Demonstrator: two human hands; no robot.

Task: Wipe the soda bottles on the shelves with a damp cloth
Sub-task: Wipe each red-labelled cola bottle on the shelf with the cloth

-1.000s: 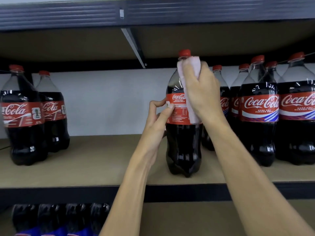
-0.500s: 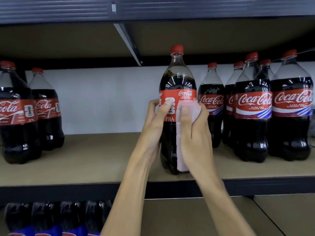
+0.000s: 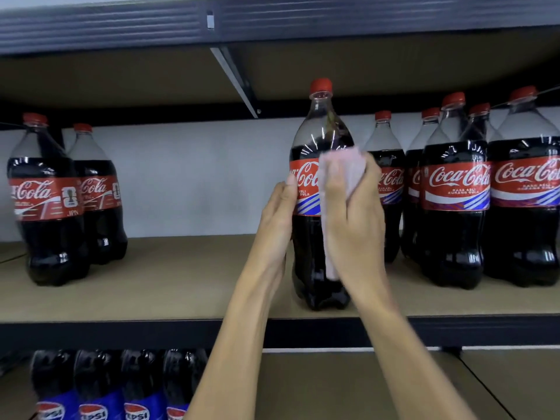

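Note:
A large cola bottle [image 3: 312, 247] with a red cap and red label stands upright near the front edge of the brown shelf [image 3: 181, 283]. My right hand [image 3: 354, 225] presses a pale pink cloth [image 3: 341, 174] against the bottle's right front, over the label, with a strip of cloth hanging down the dark body. My left hand [image 3: 277, 219] holds the bottle's left side, its thumb tip on the label. The fingers behind the bottle are hidden.
Several more cola bottles [image 3: 454, 207] crowd the shelf's right side. Two cola bottles [image 3: 48, 207] stand at the left. Bare shelf lies between them. Below, a row of Pepsi bottles [image 3: 100, 386] sits at lower left. The upper shelf's underside [image 3: 272, 68] hangs close above the caps.
My right hand with the cloth slid from the bottle's neck down to its lower body, then back up to the label. The bottle has turned, showing a different part of its label.

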